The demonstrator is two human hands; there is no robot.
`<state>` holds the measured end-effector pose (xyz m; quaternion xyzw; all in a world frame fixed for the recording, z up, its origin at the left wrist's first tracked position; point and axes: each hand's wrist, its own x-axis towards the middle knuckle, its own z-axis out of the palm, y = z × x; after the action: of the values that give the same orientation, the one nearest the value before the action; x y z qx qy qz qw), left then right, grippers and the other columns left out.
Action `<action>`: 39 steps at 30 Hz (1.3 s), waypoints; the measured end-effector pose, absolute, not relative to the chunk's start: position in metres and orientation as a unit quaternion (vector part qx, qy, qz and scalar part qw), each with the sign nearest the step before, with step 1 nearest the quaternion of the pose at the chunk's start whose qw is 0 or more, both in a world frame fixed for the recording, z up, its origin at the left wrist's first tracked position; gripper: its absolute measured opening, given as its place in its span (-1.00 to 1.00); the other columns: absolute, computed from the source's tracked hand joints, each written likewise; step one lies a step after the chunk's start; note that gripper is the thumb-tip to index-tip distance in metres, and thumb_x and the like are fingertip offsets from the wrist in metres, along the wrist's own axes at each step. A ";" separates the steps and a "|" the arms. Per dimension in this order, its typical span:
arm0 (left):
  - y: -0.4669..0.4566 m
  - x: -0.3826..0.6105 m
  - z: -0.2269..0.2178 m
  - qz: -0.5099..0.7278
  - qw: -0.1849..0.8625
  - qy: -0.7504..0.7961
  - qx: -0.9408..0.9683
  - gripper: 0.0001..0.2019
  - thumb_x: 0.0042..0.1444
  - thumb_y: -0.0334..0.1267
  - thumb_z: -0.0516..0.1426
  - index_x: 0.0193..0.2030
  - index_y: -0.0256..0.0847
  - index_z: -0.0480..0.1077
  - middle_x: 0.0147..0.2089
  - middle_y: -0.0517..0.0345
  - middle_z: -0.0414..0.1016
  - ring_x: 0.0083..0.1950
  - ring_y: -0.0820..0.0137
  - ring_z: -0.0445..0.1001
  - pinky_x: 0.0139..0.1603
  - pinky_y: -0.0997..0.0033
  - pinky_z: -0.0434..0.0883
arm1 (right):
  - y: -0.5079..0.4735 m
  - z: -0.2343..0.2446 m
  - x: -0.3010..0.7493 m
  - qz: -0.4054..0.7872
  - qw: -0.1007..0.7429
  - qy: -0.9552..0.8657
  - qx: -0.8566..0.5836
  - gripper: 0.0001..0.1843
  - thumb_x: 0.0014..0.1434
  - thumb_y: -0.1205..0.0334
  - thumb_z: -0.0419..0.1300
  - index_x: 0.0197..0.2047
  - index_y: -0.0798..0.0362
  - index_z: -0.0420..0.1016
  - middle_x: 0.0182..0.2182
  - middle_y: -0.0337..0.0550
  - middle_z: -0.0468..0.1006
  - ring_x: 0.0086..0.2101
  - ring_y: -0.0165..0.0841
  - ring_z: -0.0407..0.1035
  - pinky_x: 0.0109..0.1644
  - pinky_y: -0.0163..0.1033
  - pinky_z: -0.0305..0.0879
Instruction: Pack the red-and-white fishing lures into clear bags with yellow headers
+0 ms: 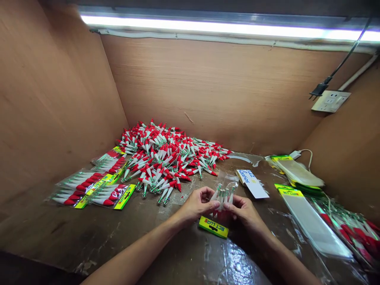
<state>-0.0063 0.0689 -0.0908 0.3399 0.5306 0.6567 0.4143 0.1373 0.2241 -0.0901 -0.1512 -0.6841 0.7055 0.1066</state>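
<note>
My left hand [197,204] and my right hand [245,211] meet low in the middle, both closed around a clear packet [222,198] of red-and-white lures with green ends. The packet's yellow header card [213,227], printed BCT LURE, points toward me and lies on the table. A big heap of loose red-and-white lures [169,156] fills the back of the table just beyond my hands.
Filled lure packets [95,190] lie fanned at the left. Empty clear bags with yellow headers [308,215] and a stack of them [292,170] sit at the right. A small white card [252,183] is nearby. Brown walls enclose the bench; a wall socket [331,101] is at right.
</note>
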 end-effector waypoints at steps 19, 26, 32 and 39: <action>0.066 -0.007 -0.091 0.653 0.471 0.532 0.262 -0.58 -0.16 -0.05 0.45 -0.30 -0.34 0.50 -0.38 0.16 0.47 -0.41 0.51 0.40 -0.34 0.51 0.34 | 0.217 -0.100 0.137 0.729 0.114 -0.655 -0.161 -0.57 0.04 -0.12 0.40 -0.22 0.08 0.61 -0.36 -0.10 0.60 -0.37 -0.25 0.43 -0.26 -0.21 0.36; 0.073 0.004 -0.092 0.637 0.406 0.576 0.311 -0.76 -0.07 -0.23 0.36 -0.38 -0.33 0.45 -0.44 0.20 0.42 -0.47 0.54 0.33 -0.43 0.55 0.27 | 0.212 -0.102 0.134 0.716 0.116 -0.672 -0.148 -0.52 -0.02 -0.15 0.44 -0.22 0.07 0.57 -0.33 -0.10 0.59 -0.36 -0.25 0.44 -0.25 -0.19 0.40; 0.073 0.007 -0.096 0.661 0.463 0.520 0.278 -0.68 -0.05 -0.13 0.38 -0.30 -0.32 0.47 -0.35 0.16 0.45 -0.43 0.52 0.37 -0.40 0.53 0.30 | 0.205 -0.098 0.135 0.739 0.125 -0.639 -0.172 -0.45 -0.10 -0.22 0.45 -0.28 0.09 0.54 -0.48 -0.15 0.54 -0.44 -0.25 0.43 -0.34 -0.21 0.38; 0.065 -0.002 -0.093 0.627 0.553 0.482 0.261 -0.57 -0.13 -0.07 0.44 -0.22 -0.32 0.52 -0.33 0.13 0.48 -0.37 0.48 0.44 -0.28 0.47 0.36 | 0.194 -0.099 0.133 0.801 0.122 -0.564 -0.161 -0.59 0.07 -0.12 0.35 -0.23 0.07 0.54 -0.44 -0.10 0.57 -0.42 -0.21 0.46 -0.30 -0.14 0.39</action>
<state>-0.0019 0.0651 -0.0929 0.2608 0.4821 0.6271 0.5534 0.1334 0.1935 -0.0991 -0.1609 -0.5635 0.8011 0.1219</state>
